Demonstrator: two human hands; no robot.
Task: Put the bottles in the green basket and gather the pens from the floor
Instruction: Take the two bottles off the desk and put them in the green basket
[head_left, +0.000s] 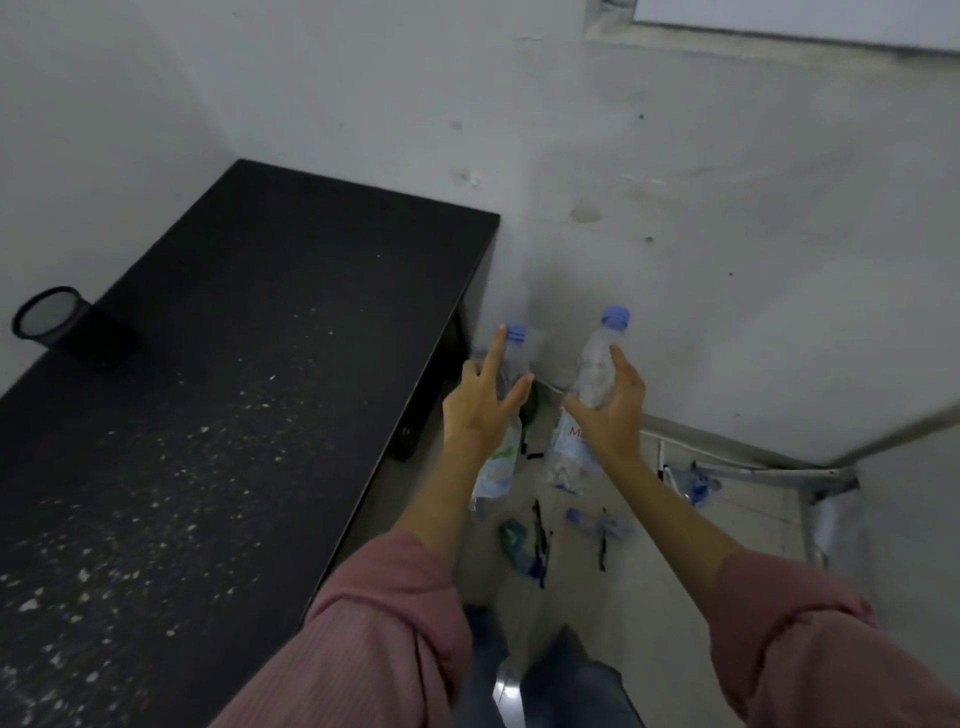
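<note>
You held a clear bottle in each hand above the floor: your left hand (480, 408) gripped one bottle (498, 467) mid-body, your right hand (613, 410) the other bottle (597, 364). They looked empty, light, thin-walled and crushable, so a gentle mid-body grip suited. Pens (540, 525) lay on the floor (649, 545) below.

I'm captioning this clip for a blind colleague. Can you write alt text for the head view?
Two outstretched hands each hold a clear plastic bottle with a blue cap, the left hand on one bottle and the right hand on another, above a floor littered with pens and more bottles. A dusty black table with a mesh pen cup stands to the left.
</note>
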